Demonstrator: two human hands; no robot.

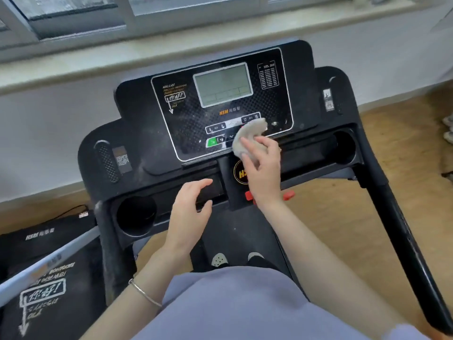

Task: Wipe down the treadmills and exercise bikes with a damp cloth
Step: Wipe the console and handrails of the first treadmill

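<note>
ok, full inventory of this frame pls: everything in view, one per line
treadmill console: 1, black, centre
display: 1, grey-green, top of console
green button: 1, green, console's lower left
cloth: 1, beige-grey, on console's lower buttons
cup holders: 2, black, left and right below console
red clip: 1, red, below console
handrail: 1, black, right side
second treadmill: 1, black, lower left
floor: wood, brown, around the treadmills
shoes: 2, pale, bottom centre
bracelet: 1, silver, left wrist
left hand: 1, open, below console
right hand: 1, fingers holding cloth against console
</note>
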